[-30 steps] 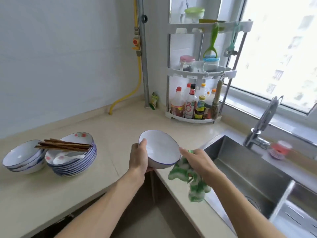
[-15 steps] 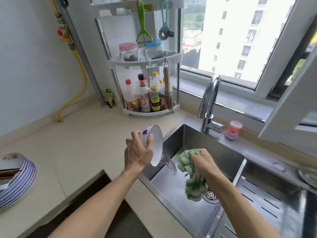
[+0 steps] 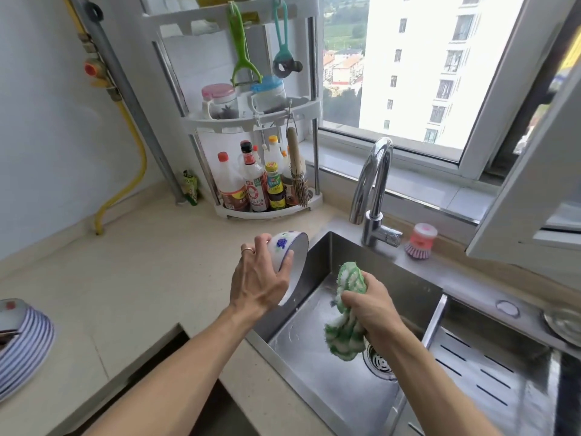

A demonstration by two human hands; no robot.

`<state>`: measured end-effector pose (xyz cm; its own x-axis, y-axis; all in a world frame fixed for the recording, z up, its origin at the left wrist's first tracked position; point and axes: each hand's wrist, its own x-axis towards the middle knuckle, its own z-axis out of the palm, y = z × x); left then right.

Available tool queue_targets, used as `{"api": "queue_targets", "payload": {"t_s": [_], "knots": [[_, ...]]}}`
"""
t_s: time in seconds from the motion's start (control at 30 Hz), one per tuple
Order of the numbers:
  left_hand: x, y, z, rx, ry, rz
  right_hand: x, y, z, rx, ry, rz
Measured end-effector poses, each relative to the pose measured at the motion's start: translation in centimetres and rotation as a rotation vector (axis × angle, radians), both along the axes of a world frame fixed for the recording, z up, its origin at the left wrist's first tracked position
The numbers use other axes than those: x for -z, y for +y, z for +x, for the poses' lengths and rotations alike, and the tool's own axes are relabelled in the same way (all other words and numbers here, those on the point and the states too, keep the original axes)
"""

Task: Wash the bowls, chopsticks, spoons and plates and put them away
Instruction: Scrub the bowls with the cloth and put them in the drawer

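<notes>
My left hand (image 3: pixel 259 278) grips a white bowl (image 3: pixel 290 250) with a blue rim and a flower print, tipped on its side over the left edge of the steel sink (image 3: pixel 412 292). My right hand (image 3: pixel 371 306) holds a bunched green-and-white dishcloth (image 3: pixel 345 316) above the sink basin, just right of the bowl and apart from it. A stack of blue-striped plates (image 3: pixel 22 344) sits on the counter at the far left, partly cut off by the frame edge, with dark chopstick ends (image 3: pixel 8 335) lying across it.
A chrome faucet (image 3: pixel 374 190) rises behind the sink, with a pink dish brush (image 3: pixel 419 242) beside it. A corner rack (image 3: pixel 261 184) of sauce bottles stands on the beige counter (image 3: pixel 125 278). The drain (image 3: pixel 379 363) and a slotted drainboard (image 3: pixel 490 379) lie right. An open window sash (image 3: pixel 534 171) juts in.
The view has swung right from the counter to the sink. My left hand carried the bowl over the sink and tipped it on its side; water that poured from it has stopped.
</notes>
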<state>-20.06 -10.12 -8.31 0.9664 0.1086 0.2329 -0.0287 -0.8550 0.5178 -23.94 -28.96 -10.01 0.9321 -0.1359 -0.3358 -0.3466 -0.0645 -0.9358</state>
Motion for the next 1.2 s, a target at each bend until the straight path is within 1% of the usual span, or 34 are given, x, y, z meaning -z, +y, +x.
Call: {"api": "queue_targets", "payload": {"t_s": [0.1, 0.17, 0.23, 0.3, 0.37, 0.4, 0.43, 0.47, 0.5, 0.53, 0.57, 0.6, 0.63, 0.67, 0.73, 0.77, 0.8, 0.83, 0.9, 0.93, 0.97, 1.0, 1.07, 1.1, 1.13, 1.17, 1.2], "knots": [[-0.4, -0.5, 0.3, -0.049, 0.068, -0.055, 0.6, 1.2, -1.1, -0.05, -0.039, 0.035], [-0.9, -0.6, 0.7, -0.103, 0.17, -0.163, 0.5, 2.7, -1.6, -0.116, -0.154, 0.024], [-1.0, -0.8, 1.0, -0.106, 0.258, -0.259, 0.8, 4.5, -1.0, -0.196, -0.296, -0.022], [-1.2, -0.8, 0.8, -0.095, 0.305, -0.365, 0.3, 6.1, -0.3, -0.364, -0.365, -0.085], [-1.4, -0.6, 0.8, -0.082, 0.327, -0.495, -0.4, 6.8, 0.0, -0.589, -0.343, -0.16], [-1.7, -0.3, 0.8, -0.072, 0.333, -0.528, -0.9, 6.7, -0.1, -0.677, -0.34, -0.212], [-1.9, 0.1, 0.8, -0.064, 0.342, -0.55, -1.1, 6.4, -0.2, -0.764, -0.368, -0.308], [-2.2, 0.6, 0.9, -0.067, 0.351, -0.577, -1.1, 5.8, -0.1, -0.861, -0.433, -0.501], [-2.4, 1.0, 0.9, -0.074, 0.364, -0.586, -0.8, 5.0, 0.1, -0.946, -0.523, -0.741], [-2.7, 1.2, 0.8, -0.074, 0.371, -0.578, 0.0, 4.3, 0.8, -0.993, -0.57, -0.978], [-2.8, 1.2, 0.7, -0.07, 0.362, -0.565, 0.1, 3.8, 1.2, -0.992, -0.586, -1.131], [-2.7, 1.1, 0.6, -0.078, 0.328, -0.557, 0.0, 3.9, 1.4, -0.962, -0.558, -1.183], [-2.7, 0.6, 0.5, -0.099, 0.285, -0.546, -0.3, 4.4, 1.3, -0.915, -0.528, -1.127], [-2.8, 0.2, 0.4, -0.131, 0.243, -0.54, -0.9, 5.2, 1.0, -0.874, -0.485, -0.985], [-3.0, -0.3, 0.2, -0.183, 0.195, -0.55, -2.0, 6.6, 0.1, -0.825, -0.409, -0.628], [-3.1, -0.2, 0.3, -0.181, 0.197, -0.548, -2.1, 6.6, -0.2, -0.83, -0.418, -0.573], [-3.0, 0.1, 0.3, -0.163, 0.215, -0.555, -1.9, 6.1, -0.4, -0.846, -0.448, -0.628], [-2.9, 0.5, 0.4, -0.137, 0.24, -0.58, -1.4, 5.2, -0.2, -0.871, -0.496, -0.767], [-3.1, 0.8, 0.2, -0.105, 0.271, -0.613, -0.4, 3.5, 0.4, -0.887, -0.574, -1.14], [-3.1, 0.7, 0.1, -0.104, 0.263, -0.602, -0.3, 3.2, 0.7, -0.871, -0.566, -1.233], [-3.1, 0.4, 0.0, -0.125, 0.244, -0.591, -0.5, 3.5, 0.7, -0.846, -0.544, -1.229], [-3.1, 0.0, -0.1, -0.161, 0.215, -0.585, -1.0, 4.3, 0.3, -0.821, -0.516, -1.137], [-3.0, -0.6, -0.4, -0.217, 0.173, -0.591, -2.4, 6.0, -0.7, -0.809, -0.429, -0.804], [-3.1, -0.7, -0.5, -0.228, 0.166, -0.589, -2.6, 6.4, -1.0, -0.805, -0.423, -0.691], [-3.3, -0.5, -0.5, -0.22, 0.182, -0.584, -2.6, 6.2, -1.3, -0.81, -0.449, -0.656], [-3.5, 0.0, -0.4, -0.185, 0.224, -0.605, -2.2, 5.6, -1.3, -0.825, -0.515, -0.694], [-4.0, 0.6, -0.2, -0.135, 0.291, -0.648, -1.6, 4.6, -1.1, -0.851, -0.624, -0.792]]}}
